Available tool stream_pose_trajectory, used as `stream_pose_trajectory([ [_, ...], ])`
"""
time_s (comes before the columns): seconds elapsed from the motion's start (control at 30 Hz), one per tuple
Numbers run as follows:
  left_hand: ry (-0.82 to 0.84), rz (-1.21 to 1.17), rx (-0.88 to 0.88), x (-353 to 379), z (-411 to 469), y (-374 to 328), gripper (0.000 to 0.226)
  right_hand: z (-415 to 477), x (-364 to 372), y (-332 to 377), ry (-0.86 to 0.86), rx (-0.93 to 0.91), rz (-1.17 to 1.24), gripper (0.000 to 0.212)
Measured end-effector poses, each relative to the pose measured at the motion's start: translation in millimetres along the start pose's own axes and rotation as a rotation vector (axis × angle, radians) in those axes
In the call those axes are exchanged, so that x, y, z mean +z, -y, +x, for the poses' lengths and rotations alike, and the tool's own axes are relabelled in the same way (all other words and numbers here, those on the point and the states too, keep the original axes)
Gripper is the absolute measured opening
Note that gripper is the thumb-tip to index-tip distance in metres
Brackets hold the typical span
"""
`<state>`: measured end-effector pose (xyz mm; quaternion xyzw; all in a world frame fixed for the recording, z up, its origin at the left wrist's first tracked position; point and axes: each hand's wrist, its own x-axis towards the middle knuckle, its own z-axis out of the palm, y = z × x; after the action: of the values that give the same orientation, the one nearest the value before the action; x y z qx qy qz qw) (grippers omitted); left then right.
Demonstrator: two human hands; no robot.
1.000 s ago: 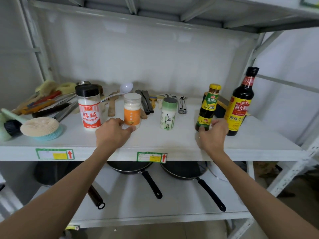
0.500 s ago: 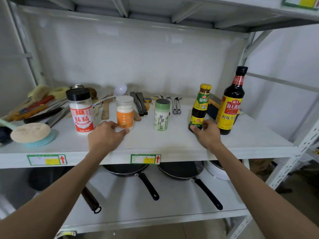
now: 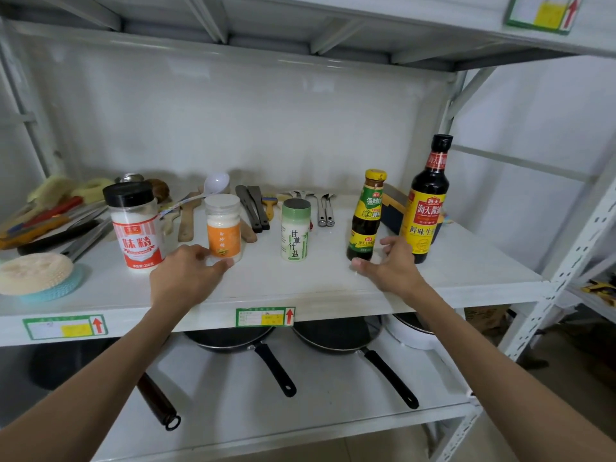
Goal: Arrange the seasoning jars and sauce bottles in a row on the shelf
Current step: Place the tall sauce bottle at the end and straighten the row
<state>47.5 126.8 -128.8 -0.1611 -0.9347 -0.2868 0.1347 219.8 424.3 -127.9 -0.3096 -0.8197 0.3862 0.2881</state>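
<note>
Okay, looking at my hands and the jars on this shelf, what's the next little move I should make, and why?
Probably draw both hands back. All five containers already stand upright in a row, and the left hand and right hand lie open by the orange-label jar and small sauce bottle, gripping nothing.
</note>
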Motion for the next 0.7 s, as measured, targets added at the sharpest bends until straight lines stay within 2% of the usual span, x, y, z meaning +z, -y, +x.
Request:
stream_pose_trajectory([
  [0.1, -0.007, 0.001, -0.004, 1.5, 1.3, 1.1, 0.063, -4.4, -22.0, -11.1, -0.202, -0.04, -0.062, 0.067],
  [0.17, -0.009, -0.003, 0.001, 2.0, 1.2, 1.1, 0.063, -2.4, -38.3, -18.0, -0.391, 0.012, -0.1, 0.068],
  [0.2, -0.007, -0.004, 0.001, 1.8, 1.3, 0.9, 0.063, 1.7, -44.5, -21.6, -0.425, 0.056, -0.098, 0.073],
  [0.33, -0.004, 0.001, -0.003, 0.9, 0.8, 0.5, 0.063, 18.9, -54.8, -29.9, -0.266, 0.173, -0.128, 0.087],
  [0.47, 0.006, 0.007, 0.0, 1.6, 1.3, 0.9, 0.063, 23.4, -52.6, -31.6, -0.205, 0.131, -0.151, 0.07],
  [0.7, 0.015, 0.031, -0.002, 0.6, 1.4, -0.8, 0.065, 23.2, -56.0, -31.4, -0.219, 0.156, -0.119, 0.064],
])
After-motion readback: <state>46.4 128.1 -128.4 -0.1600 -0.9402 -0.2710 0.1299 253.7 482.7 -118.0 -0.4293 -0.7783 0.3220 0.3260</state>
